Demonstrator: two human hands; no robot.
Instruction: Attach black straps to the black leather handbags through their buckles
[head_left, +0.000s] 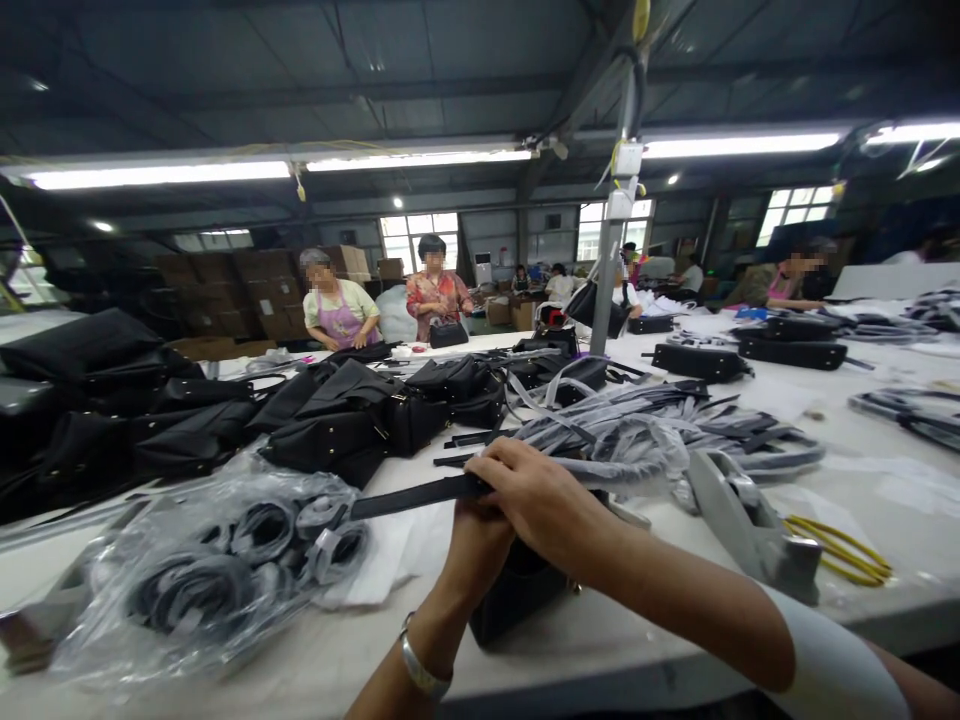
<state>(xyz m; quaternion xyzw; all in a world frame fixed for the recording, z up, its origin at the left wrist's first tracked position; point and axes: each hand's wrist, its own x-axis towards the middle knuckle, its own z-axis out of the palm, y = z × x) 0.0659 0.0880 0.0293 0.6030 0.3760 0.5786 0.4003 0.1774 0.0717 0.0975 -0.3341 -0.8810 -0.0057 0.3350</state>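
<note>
A flat black strap (412, 496) sticks out to the left from between my two hands. My right hand (536, 500) lies over the strap, fingers closed on it from above. Just below, my left hand (476, 545) is closed around the strap's underside, its fingertips partly hidden behind the right. A silver bangle (424, 660) circles the left wrist. Under my hands a black handbag (517, 600) stands on the white table (570, 660), largely covered by my right hand and forearm. The strap's other end runs out of sight behind my right hand.
To the left lie a clear plastic bag (202, 590) of rolled straps and a heap of black handbags (322, 410). Plastic-wrapped straps (637, 430) pile up ahead. At right are a grey tape dispenser (750, 520) and yellow cords (840, 550). Co-workers stand across the table by a pole (609, 270).
</note>
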